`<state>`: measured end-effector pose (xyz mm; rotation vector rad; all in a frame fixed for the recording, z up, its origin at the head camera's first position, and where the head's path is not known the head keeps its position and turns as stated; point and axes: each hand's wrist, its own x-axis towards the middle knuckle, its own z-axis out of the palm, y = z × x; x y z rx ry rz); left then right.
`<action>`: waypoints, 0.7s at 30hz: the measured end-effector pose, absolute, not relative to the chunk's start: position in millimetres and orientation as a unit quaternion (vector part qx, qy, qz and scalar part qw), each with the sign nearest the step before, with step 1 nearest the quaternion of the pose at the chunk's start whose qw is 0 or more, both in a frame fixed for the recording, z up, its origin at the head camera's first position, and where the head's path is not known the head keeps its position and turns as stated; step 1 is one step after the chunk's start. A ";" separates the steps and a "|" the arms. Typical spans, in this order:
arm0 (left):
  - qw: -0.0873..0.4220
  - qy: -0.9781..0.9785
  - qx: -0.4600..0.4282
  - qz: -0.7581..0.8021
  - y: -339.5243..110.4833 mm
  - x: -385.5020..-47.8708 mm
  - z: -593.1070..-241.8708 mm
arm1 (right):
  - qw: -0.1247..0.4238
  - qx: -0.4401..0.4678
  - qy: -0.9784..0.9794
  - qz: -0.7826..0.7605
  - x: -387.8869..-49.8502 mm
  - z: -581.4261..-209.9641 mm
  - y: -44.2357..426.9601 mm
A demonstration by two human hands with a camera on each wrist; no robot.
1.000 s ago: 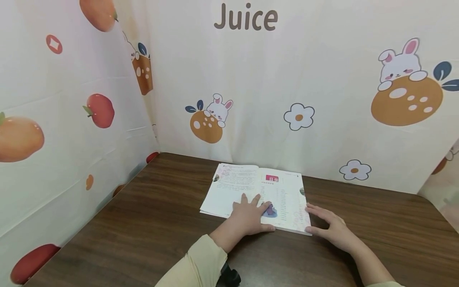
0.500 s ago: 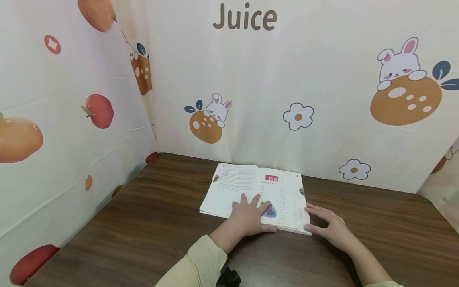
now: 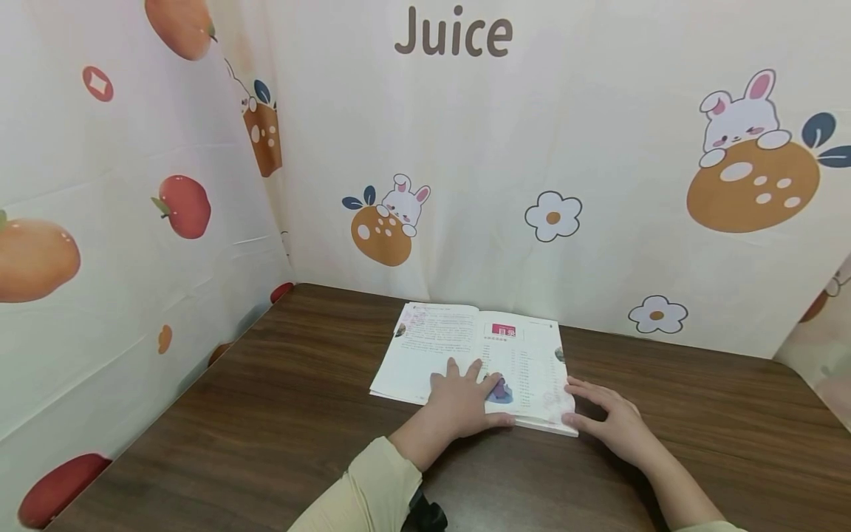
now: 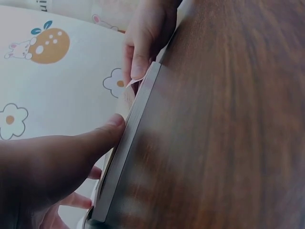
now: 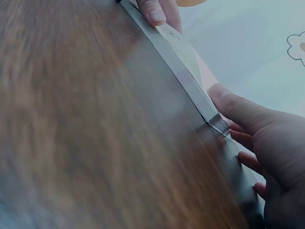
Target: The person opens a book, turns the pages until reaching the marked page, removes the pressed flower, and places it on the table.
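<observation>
An open book (image 3: 435, 336) lies on the dark wooden table (image 3: 299, 399), its right page showing a red heading block and a small blue-purple picture. My left hand (image 3: 459, 403) rests flat with spread fingers over the lower middle of the book, thumb along the bottom edge. At the lower right corner, my right hand (image 3: 614, 421) pinches the corner of the top page between thumb and fingers. In the right wrist view that page (image 5: 183, 52) bows slightly up from the stack. Part of the pinch is hidden behind the thumb.
A pale curtain (image 3: 479, 148) with printed fruit, rabbits and flowers hangs behind the table, close to the book's far edge. Another printed curtain (image 3: 133, 295) runs along the left side. A black strap device (image 3: 428, 513) sits at the left wrist.
The right thumb has slid slightly left at the page corner, and the page edge there lifts a little. The left hand and book stay almost still.
</observation>
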<state>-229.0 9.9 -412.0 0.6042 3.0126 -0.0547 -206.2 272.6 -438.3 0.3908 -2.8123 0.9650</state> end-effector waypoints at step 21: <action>-0.034 0.977 0.208 -0.032 13.4 -230.2 -406.9 | 0.034 0.098 -0.917 0.384 -206.4 -433.8 273.0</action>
